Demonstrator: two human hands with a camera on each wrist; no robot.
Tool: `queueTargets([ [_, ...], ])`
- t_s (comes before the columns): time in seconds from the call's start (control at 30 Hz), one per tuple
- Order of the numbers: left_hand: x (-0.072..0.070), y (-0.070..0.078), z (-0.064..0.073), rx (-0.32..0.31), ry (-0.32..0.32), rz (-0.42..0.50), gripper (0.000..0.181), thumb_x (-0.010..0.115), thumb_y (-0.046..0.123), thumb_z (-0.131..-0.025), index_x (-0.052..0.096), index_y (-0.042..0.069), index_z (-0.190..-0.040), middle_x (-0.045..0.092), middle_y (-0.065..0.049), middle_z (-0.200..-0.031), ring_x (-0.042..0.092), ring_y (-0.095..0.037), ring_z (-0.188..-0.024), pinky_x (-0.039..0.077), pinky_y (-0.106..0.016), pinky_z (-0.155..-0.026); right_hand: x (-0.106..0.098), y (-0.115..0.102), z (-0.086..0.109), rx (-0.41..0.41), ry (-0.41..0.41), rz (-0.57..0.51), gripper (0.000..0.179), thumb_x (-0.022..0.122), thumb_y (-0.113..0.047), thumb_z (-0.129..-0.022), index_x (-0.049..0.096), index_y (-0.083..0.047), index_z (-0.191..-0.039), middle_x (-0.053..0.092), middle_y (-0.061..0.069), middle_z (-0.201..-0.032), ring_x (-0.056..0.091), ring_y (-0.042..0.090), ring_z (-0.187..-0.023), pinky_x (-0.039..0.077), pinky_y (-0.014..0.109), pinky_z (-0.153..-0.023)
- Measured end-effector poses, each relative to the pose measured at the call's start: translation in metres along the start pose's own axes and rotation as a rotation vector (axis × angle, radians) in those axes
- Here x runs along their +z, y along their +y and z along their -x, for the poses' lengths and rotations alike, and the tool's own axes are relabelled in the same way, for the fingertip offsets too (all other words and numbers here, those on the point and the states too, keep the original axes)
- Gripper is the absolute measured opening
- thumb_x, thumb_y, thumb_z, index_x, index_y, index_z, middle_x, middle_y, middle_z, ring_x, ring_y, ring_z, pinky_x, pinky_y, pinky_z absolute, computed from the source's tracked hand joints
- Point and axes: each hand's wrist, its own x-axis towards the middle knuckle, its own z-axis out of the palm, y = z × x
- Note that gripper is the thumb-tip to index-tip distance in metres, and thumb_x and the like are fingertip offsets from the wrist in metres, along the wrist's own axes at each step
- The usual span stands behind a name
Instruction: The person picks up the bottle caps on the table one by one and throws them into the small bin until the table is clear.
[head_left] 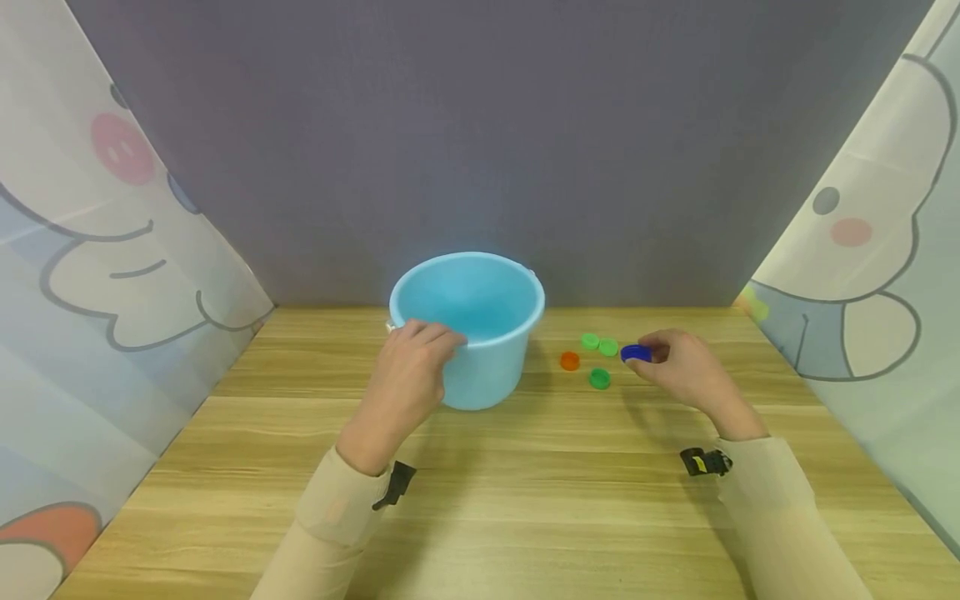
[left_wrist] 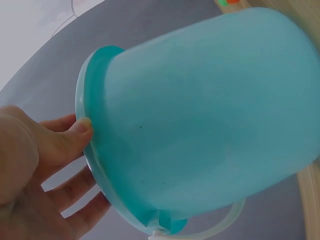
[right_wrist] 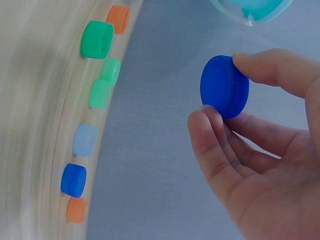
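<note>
The blue bottle cap point(right_wrist: 224, 87) is pinched in the right grip point(head_left: 686, 368) above the bench point(head_left: 540, 517); the light-blue bucket point(head_left: 489, 373) is held at its rim by the left grip point(head_left: 408, 367). The cap should be light, stiff, slippery, best grasped across its edge.

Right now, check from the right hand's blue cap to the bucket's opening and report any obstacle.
No loose object visibly blocks the raised blue cap. An orange cap and three green caps lie lower, on the table; only the bucket itself may need clearing, at its right edge. The left hand grips it farther left.
</note>
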Motion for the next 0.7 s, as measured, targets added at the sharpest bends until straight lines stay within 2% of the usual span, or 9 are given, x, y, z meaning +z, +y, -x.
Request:
queueTargets([
  [0.37,-0.0004,0.0,-0.0008,0.027,-0.033,0.031,0.039,0.063,-0.024,-0.075,0.075,0.004,-0.1,0.074,-0.006,-0.097,0.062,-0.03,-0.094,0.052,-0.043,-0.082,-0.001,-0.0058,0.0032,-0.047,0.026,0.0,0.054,0.072,-0.029,-0.094,0.061,0.011,-0.128,0.07,0.023,-0.108,0.067,0.036,-0.097,0.055,0.054,-0.082],
  [0.7,-0.0021,-0.0003,-0.0016,0.056,-0.06,0.045,0.034,0.071,-0.019,-0.078,0.074,0.005,-0.101,0.073,-0.005,-0.098,0.062,-0.028,-0.096,0.053,-0.04,-0.084,-0.0023,-0.0095,0.0057,-0.074,0.049,-0.008,0.051,0.073,-0.026,-0.093,0.062,0.01,-0.127,0.069,0.022,-0.108,0.067,0.034,-0.095,0.055,0.053,-0.082],
])
